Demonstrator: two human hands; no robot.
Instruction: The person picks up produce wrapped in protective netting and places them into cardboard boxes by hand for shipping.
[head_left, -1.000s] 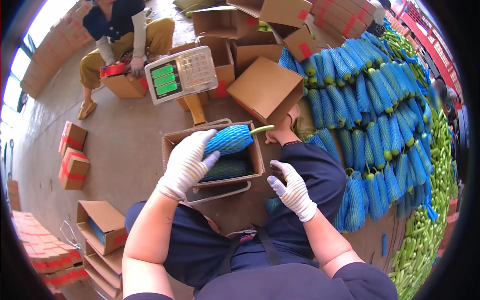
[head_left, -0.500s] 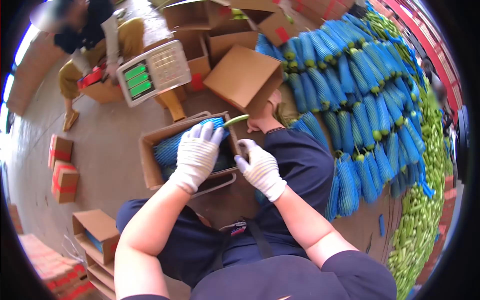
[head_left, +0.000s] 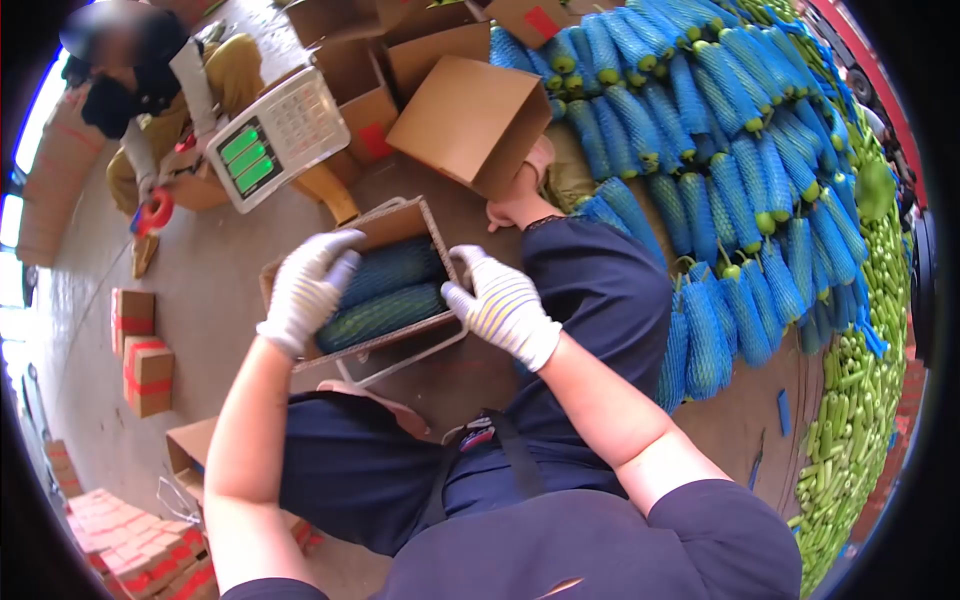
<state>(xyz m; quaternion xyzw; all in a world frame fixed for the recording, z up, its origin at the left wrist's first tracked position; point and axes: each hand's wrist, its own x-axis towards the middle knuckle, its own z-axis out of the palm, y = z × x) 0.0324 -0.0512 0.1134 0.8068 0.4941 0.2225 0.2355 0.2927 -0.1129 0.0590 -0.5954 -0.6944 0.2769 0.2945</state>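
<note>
An open cardboard box (head_left: 430, 225) sits before me on a metal frame, with long green vegetables in blue mesh sleeves (head_left: 385, 308) lying side by side inside. My left hand (head_left: 308, 290), in a striped glove, is over the box's left end, thumb and fingers apart and nothing visible in them. At the right wall is my right hand (head_left: 503, 305), also gloved. Its thumb and forefinger are spread, with fingertips at the rim; whether they press on the cardboard is hard to see.
A scale display (head_left: 278, 138) with green screens stands beyond the box. Another open carton (head_left: 465, 125) is near my foot. Rows of blue-sleeved vegetables (head_left: 735, 205) lie to the right, beside loose green ones (head_left: 850, 430). A co-worker (head_left: 150, 90) sits at upper left holding red tape (head_left: 157, 210).
My left hand has moved left, off a blue-sleeved vegetable whose green tip stuck out over the rim. The sleeved vegetables now lie inside the box. My right hand stays by the right wall.
</note>
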